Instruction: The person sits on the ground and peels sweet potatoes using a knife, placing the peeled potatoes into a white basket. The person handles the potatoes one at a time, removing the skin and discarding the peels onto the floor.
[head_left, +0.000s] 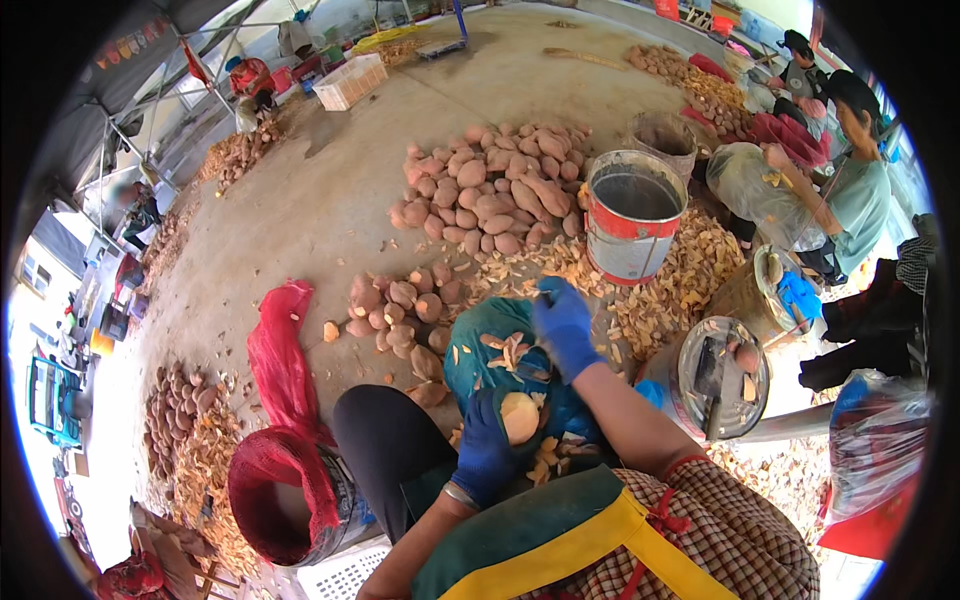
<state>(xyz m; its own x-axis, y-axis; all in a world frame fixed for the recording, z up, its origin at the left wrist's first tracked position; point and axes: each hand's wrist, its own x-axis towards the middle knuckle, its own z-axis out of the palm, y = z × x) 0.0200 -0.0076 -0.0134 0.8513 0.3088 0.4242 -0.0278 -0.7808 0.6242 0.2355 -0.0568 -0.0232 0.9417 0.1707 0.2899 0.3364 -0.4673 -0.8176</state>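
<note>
My left hand (484, 450), in a blue glove, grips a sweet potato (520, 418) over my lap. The side of it facing up is peeled to pale flesh. My right hand (566, 330), gloved in blue and blurred, is raised ahead of my knee with its fingers curled. Whether a tool is inside those fingers cannot be made out. Loose peelings (510, 352) lie on the green covering (480, 330) over my knee. Beyond my knees, a small group of sweet potatoes (401, 307), some with cut ends, rests on the concrete floor.
A large heap of sweet potatoes (495, 187) lies ahead, beside a red-and-white bucket (634, 225) and peelings (675, 292). At right, a broad-bladed knife (709, 375) rests on a drum lid (739, 420). A red mesh bag (281, 487) lines a left-hand bucket. Another person (855, 187) sits at right.
</note>
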